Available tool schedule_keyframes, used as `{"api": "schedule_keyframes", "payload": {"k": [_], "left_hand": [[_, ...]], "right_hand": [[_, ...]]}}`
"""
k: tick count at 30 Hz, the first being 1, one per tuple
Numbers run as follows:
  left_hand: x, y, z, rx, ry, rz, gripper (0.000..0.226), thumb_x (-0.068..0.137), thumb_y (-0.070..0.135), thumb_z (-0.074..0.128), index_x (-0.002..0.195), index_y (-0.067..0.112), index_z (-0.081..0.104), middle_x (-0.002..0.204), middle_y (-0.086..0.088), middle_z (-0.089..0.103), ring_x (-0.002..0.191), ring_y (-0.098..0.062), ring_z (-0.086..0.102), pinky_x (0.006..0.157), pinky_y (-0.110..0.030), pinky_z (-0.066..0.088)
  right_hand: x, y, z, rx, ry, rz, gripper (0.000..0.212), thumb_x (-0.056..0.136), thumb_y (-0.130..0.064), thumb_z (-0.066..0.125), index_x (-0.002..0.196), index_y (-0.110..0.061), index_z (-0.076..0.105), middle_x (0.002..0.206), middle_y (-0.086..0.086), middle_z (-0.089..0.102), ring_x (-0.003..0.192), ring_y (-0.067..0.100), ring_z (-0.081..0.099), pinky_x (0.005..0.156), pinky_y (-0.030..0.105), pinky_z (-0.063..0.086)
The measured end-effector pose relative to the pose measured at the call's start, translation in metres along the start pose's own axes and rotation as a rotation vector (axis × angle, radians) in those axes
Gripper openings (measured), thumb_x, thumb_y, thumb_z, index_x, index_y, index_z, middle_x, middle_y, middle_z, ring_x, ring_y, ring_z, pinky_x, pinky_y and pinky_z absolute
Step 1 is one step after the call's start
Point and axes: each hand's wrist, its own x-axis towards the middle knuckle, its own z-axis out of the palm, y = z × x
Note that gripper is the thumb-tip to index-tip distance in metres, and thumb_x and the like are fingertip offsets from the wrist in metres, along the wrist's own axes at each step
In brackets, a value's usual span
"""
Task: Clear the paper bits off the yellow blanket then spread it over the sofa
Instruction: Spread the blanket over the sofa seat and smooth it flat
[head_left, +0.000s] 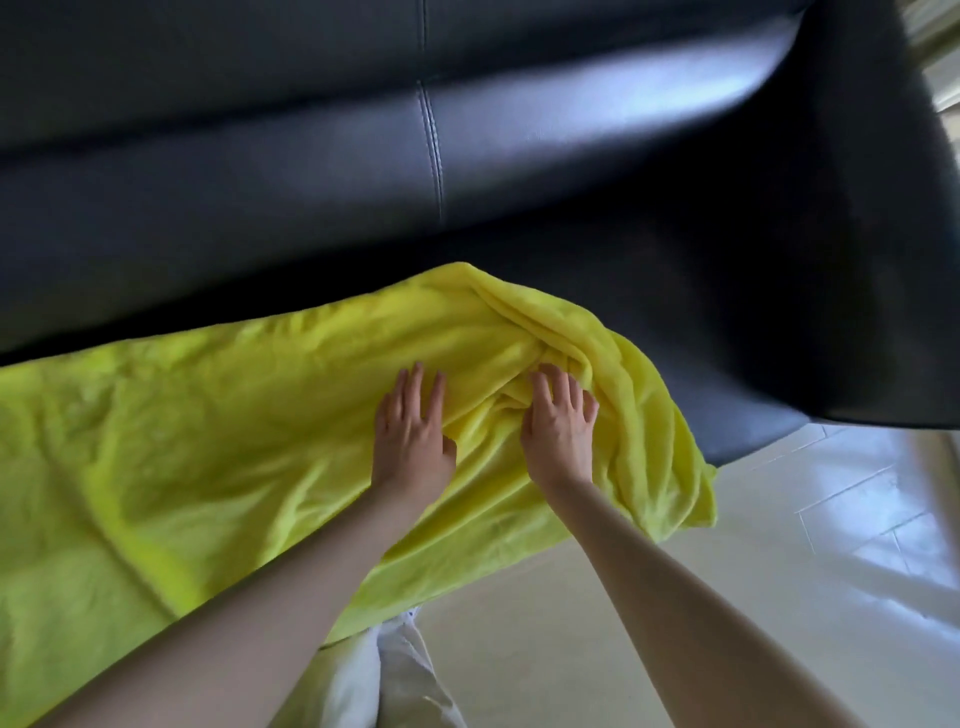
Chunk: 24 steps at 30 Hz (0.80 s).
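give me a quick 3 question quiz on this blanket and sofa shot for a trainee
1. True or false: the left hand lies flat, fingers spread, on the yellow blanket.
2. Where is the blanket bunched into folds? A) by the right hand B) at the far left edge C) on the backrest
3. What colour is the sofa?

Key: 1 true; 2 A; 3 black. No paper bits show on the blanket, though the picture is blurred.
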Motion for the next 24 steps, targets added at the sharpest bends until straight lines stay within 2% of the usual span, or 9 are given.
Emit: {"api": "schedule_keyframes", "payload": {"k": [3,6,8,12,15,17,19,22,24], "left_hand": [[0.020,-0.003,-0.007,0.011,-0.089,-0.030,0.077,0.088,0.019,0.050,0.153,0.018,0.009,0.160,-0.007,-0.005,0.148,-0.026,-0.004,0.116,-0.040,0.018],[0.042,-0.004,-0.012,0.013,-0.223,-0.106,0.080,0.089,0.024,0.050,0.153,0.021,0.004,0.160,-0.004,-0.010,0.148,-0.025,-0.007,0.115,-0.046,0.023],[0.057,-0.004,-0.015,0.010,-0.306,-0.154,0.081,0.090,0.027,0.049,0.153,0.024,-0.001,0.159,-0.001,-0.017,0.147,-0.024,-0.012,0.111,-0.055,0.027],[0.067,-0.007,-0.016,-0.002,-0.365,-0.200,0.087,0.088,0.028,0.052,0.152,0.027,-0.007,0.156,0.003,-0.026,0.145,-0.023,-0.019,0.107,-0.064,0.028],[0.069,-0.011,-0.012,-0.020,-0.389,-0.207,0.095,0.086,0.047,0.055,0.151,0.031,-0.012,0.153,0.006,-0.034,0.144,-0.022,-0.024,0.107,-0.067,0.022],[0.073,-0.010,-0.011,-0.044,-0.403,-0.227,0.100,0.081,0.070,0.048,0.149,0.034,-0.016,0.151,0.009,-0.037,0.143,-0.021,-0.027,0.108,-0.069,0.015],[0.083,-0.014,-0.015,-0.086,-0.371,-0.277,0.099,0.076,0.083,0.033,0.149,0.035,-0.013,0.153,0.011,-0.032,0.144,-0.019,-0.025,0.109,-0.068,0.008],[0.108,-0.024,-0.022,-0.162,-0.212,-0.315,0.103,0.069,0.090,0.013,0.152,0.029,0.010,0.161,0.001,-0.006,0.147,-0.021,-0.010,0.119,-0.052,0.003],[0.124,-0.030,-0.028,-0.203,-0.131,-0.379,0.092,0.081,0.080,0.019,0.152,0.022,0.018,0.160,-0.005,0.012,0.147,-0.024,0.004,0.120,-0.042,0.009]], "right_hand": [[0.020,0.007,-0.007,-0.058,0.045,-0.037,0.035,0.072,0.000,0.063,0.105,-0.010,0.060,0.105,0.009,0.058,0.097,0.032,0.056,0.085,0.045,0.045],[0.048,0.010,-0.014,-0.024,0.094,0.018,0.032,0.074,0.000,0.059,0.105,-0.009,0.058,0.103,0.009,0.056,0.093,0.031,0.053,0.081,0.042,0.044],[0.069,0.011,-0.013,0.025,0.080,0.138,0.038,0.077,0.000,0.052,0.113,-0.011,0.054,0.111,0.009,0.053,0.101,0.030,0.049,0.085,0.041,0.041],[0.089,0.013,-0.005,0.008,-0.030,0.424,0.056,0.085,0.000,0.046,0.138,-0.017,0.036,0.141,0.012,0.034,0.130,0.030,0.032,0.103,0.045,0.029],[0.098,0.028,0.003,0.024,-0.119,0.515,0.046,0.092,-0.009,0.043,0.137,-0.015,0.035,0.132,0.010,0.045,0.121,0.031,0.042,0.096,0.045,0.034],[0.106,0.044,0.003,0.054,-0.168,0.478,0.033,0.094,-0.007,0.039,0.126,-0.012,0.044,0.120,0.009,0.053,0.112,0.032,0.050,0.082,0.041,0.039],[0.117,0.058,-0.006,0.048,-0.179,0.369,0.032,0.092,0.000,0.038,0.121,-0.011,0.047,0.116,0.010,0.051,0.106,0.032,0.052,0.068,0.036,0.037],[0.154,0.083,-0.035,-0.069,-0.110,0.032,0.032,0.088,0.001,0.046,0.118,-0.012,0.050,0.112,0.010,0.050,0.098,0.031,0.054,0.059,0.033,0.033],[0.188,0.091,-0.055,-0.074,-0.071,-0.155,0.033,0.089,-0.007,0.055,0.121,-0.013,0.052,0.114,0.009,0.050,0.101,0.031,0.054,0.058,0.034,0.037]]}}
